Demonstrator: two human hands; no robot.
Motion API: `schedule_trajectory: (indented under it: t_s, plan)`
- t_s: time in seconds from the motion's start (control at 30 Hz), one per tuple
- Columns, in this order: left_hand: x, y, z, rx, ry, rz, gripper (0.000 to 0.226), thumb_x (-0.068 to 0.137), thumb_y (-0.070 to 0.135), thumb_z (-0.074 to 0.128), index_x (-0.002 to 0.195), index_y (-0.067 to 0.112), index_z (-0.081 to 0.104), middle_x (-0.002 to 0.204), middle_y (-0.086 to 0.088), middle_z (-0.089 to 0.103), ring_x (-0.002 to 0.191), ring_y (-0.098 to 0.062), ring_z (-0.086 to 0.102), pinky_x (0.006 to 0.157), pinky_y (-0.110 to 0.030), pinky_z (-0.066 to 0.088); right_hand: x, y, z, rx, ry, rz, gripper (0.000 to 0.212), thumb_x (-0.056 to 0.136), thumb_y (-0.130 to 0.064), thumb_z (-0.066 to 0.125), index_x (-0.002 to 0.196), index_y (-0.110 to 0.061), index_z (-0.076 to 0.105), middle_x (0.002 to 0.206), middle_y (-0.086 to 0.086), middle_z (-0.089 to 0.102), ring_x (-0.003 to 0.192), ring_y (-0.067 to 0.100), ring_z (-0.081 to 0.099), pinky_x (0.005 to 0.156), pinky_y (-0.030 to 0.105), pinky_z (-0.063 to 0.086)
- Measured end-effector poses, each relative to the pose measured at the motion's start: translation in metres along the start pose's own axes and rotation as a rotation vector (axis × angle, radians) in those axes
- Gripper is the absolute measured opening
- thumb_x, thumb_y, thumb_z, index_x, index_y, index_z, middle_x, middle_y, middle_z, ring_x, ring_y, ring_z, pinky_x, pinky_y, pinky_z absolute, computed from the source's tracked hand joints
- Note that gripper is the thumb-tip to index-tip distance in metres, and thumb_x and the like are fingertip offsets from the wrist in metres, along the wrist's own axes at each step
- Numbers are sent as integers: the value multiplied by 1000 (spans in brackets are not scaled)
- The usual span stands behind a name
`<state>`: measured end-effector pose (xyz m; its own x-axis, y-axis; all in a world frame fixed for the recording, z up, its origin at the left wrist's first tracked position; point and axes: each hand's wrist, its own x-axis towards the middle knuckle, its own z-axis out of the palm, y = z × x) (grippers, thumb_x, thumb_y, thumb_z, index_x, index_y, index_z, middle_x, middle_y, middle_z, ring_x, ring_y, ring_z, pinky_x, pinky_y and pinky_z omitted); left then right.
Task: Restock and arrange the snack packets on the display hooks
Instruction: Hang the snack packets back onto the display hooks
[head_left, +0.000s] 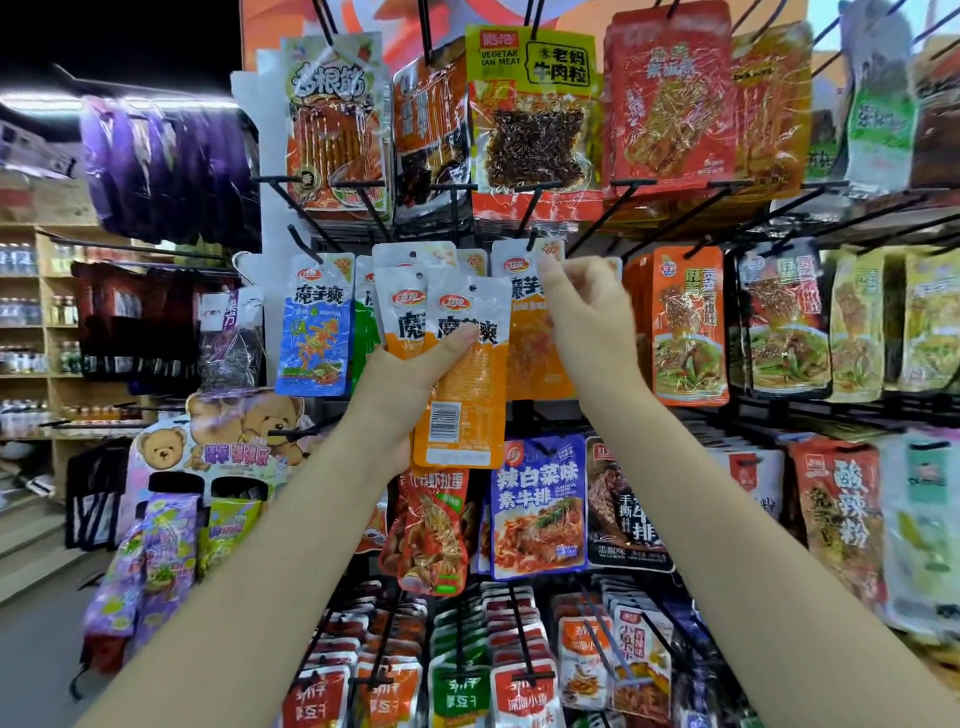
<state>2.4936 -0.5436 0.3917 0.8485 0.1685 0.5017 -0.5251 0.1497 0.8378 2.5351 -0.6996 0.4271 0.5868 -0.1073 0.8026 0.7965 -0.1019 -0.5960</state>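
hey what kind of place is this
Most likely a small grocery or snack shop: a hook rack hung with priced snack packets, shelves of bottles at the left, and a bear-printed candy stand.

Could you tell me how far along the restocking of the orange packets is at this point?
Partly done. Orange packets already hang on the hook. In hand: the right hand pinches the top of the front hanging packet near the hook, while the left hand grips a fan of several orange packets. Left to do: that bundle is not yet hung.
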Motion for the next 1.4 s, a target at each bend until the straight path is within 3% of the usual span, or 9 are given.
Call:
schedule_trajectory:
  t_s: [0.13,0.23,0.37,0.57,0.73,0.9,1.07,1.23,1.4]
  plan:
    - [1,-1,2,-16,-6,42,26,87,23,76,109,9,71,83,-5,78,70,-21,75,57,-34,60,-19,0,-2,5,-423,108,21,98,-34,63,98,-13,63,70,-1,63,53,11,58,47,25,45]
    - [3,-4,2,-34,24,24,28,84,27,79,104,8,74,93,-11,78,79,-28,76,69,-46,63,-18,2,-9,115,-284,81,26,97,-23,66,99,2,60,75,15,60,59,15,57,51,28,45]
    - [3,-7,2,-3,27,34,29,95,24,69,105,-3,73,98,-20,76,76,-29,75,67,-41,64,-12,0,-22,73,-86,-99,28,94,-8,62,75,-2,44,64,7,35,55,13,34,50,21,32]
    - [1,-6,5,67,-13,123,55,67,52,76,110,17,73,100,-8,79,96,-31,75,87,-48,60,-26,1,7,24,-354,-100,26,101,-27,60,78,-14,54,61,-2,49,54,15,49,55,34,43]
    - [-2,-8,3,36,-27,148,16,92,18,71,108,19,70,94,-2,80,84,-23,77,69,-37,63,-15,7,3,139,-177,65,15,100,-22,61,102,-18,47,57,-5,54,44,13,49,46,27,41]
    - [-2,-9,4,33,-2,148,25,94,16,70,119,16,69,103,-7,79,91,-27,77,74,-43,64,-12,11,-1,78,-280,92,22,93,-42,68,99,-20,69,77,-4,68,68,7,63,58,26,51]
    - [1,-8,3,27,84,101,44,80,38,83,115,14,72,105,-10,78,96,-32,75,88,-54,59,4,4,-3,281,-170,165,14,98,-31,65,93,-18,69,94,8,72,93,29,71,81,54,60]
    - [-1,-5,2,-32,-4,48,41,98,22,65,116,-14,62,77,-13,72,57,-25,67,56,-35,58,32,2,-6,315,-81,176,17,99,-32,63,96,-16,69,95,12,71,91,36,70,84,60,56]
    - [-3,-1,4,-73,-61,13,30,98,20,65,114,-5,61,79,-15,71,56,-26,66,56,-36,58,49,3,1,215,-51,144,35,83,-50,66,88,-15,69,95,18,65,92,35,63,88,57,54]
